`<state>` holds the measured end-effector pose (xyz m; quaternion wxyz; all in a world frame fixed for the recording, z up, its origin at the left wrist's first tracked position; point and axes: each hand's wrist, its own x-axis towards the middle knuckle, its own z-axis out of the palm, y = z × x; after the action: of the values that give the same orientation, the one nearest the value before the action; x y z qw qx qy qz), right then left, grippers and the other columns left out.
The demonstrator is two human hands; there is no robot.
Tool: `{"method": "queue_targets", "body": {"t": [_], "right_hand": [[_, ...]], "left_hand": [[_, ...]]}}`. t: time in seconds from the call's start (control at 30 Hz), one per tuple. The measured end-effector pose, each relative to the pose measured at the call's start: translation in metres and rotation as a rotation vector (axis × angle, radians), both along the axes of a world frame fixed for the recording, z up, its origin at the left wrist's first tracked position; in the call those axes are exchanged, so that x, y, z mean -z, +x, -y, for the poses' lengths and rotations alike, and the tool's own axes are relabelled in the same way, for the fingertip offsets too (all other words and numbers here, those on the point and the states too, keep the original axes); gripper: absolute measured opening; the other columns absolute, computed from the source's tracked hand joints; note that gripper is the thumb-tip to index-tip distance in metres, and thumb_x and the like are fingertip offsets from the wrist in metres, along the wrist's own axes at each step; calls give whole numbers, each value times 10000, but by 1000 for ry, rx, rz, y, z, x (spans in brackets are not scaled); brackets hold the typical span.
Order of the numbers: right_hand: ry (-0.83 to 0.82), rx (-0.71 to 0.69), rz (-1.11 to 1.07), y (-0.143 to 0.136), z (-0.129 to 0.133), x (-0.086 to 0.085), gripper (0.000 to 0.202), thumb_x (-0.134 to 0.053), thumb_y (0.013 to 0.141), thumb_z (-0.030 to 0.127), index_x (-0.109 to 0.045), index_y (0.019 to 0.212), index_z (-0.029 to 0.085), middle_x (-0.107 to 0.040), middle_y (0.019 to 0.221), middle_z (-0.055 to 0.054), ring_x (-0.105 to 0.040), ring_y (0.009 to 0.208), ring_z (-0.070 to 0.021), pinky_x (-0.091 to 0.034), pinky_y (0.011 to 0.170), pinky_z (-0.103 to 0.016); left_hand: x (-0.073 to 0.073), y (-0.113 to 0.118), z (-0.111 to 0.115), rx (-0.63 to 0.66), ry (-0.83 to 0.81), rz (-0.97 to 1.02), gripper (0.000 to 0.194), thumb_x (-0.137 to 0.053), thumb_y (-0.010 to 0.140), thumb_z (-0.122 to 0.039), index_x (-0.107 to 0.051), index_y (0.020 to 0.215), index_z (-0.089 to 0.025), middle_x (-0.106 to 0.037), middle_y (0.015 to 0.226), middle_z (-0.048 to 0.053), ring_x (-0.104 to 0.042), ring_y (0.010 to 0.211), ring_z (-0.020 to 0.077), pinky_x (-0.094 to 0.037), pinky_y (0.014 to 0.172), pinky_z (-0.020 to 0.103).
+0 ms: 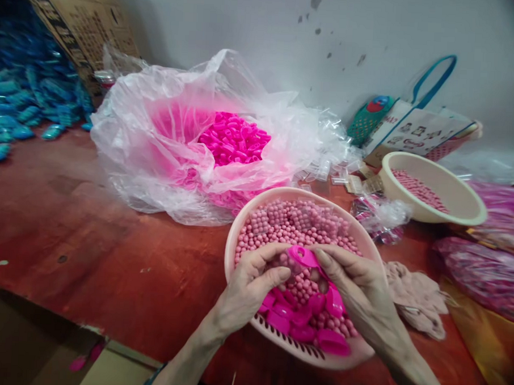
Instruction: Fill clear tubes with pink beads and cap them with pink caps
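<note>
A grey wall (264,34), spotted with dark marks, rises behind a long red-brown tabletop (168,268). The biggest thing on it, toward the far side, is a see-through bag (132,119), its mouth spread wide around a mound of bright pink bits (236,137). Far left, a carton (89,26) leans beside a heap of blue packets (31,103), a few of them lying loose on the wood.

In front of me, near and right of the bag, sits a pale pink basket (339,362) with slots along its near side. At the far right stand a white tote (417,131) with a blue strap and, just nearer, a cream bowl (465,196) with pink beads in the bottom. Purple packs (483,270) lie at the right, and a beige cloth (418,296) rests just right of the basket.

Over the basket, the left hand (248,283) and right hand (359,282) meet at a pink piece (303,256): the left fingers are clamped on its left end, the right fingers on its right. Loose caps (279,321) lie below it, among small round beads (281,233) that spread to the basket's far side.
</note>
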<state>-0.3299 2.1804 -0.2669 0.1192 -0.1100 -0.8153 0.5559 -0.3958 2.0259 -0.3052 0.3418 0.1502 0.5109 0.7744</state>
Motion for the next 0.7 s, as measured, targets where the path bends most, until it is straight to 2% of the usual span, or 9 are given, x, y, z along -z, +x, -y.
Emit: {"method": "queue_targets", "body": {"t": [0.17, 0.33, 0.47, 0.57, 0.63, 0.7], "right_hand": [[80, -82, 38, 1, -3, 3, 236, -497, 872, 330, -641, 781, 167, -550, 598, 9, -473, 508, -100, -392, 458, -199], [296, -170, 65, 2, -9, 4, 283, -431, 908, 294, -557, 683, 178, -528, 553, 13, -541, 567, -119, -424, 513, -202], [489, -203, -52, 1, -3, 1, 243, -394, 914, 193, -572, 750, 173, -573, 592, 7, -559, 550, -111, -426, 515, -198], [568, -235, -166, 0, 4, -2, 225, -395, 915, 152, -566, 770, 169, -606, 645, -6, -580, 563, -106, -442, 530, -191], [609, -278, -235, -1, 6, 1, 163, -426, 916, 183, -585, 893, 156, -645, 751, -43, -624, 651, -124, -478, 562, -192], [655, -297, -304, 0, 4, 10, 226, -455, 906, 193, -544, 1110, 150, -661, 878, -82, -653, 778, -153, -515, 609, -205]], "left_hand": [[-3, -1, 1, 20, -45, -76, 196, -600, 823, -174, -646, 1012, -193, -585, 864, -7, -520, 811, 96, -433, 739, 179], [-5, 0, -1, 21, -72, -109, 168, -637, 796, -185, -651, 964, -177, -562, 791, -19, -504, 726, 79, -426, 664, 159], [-7, 3, -1, -10, -91, -179, 129, -664, 774, -199, -661, 897, -158, -589, 752, -19, -521, 696, 80, -428, 646, 156], [-9, 5, 1, -46, -118, -195, 106, -649, 790, -212, -659, 883, -162, -605, 768, -16, -534, 716, 87, -430, 671, 165], [-9, 5, 1, -58, -121, -187, 105, -633, 805, -223, -655, 893, -170, -599, 781, -15, -532, 733, 92, -430, 689, 175], [-9, 4, 2, -48, -117, -190, 97, -609, 824, -230, -648, 888, -169, -589, 783, -12, -526, 744, 96, -425, 701, 185]]}}
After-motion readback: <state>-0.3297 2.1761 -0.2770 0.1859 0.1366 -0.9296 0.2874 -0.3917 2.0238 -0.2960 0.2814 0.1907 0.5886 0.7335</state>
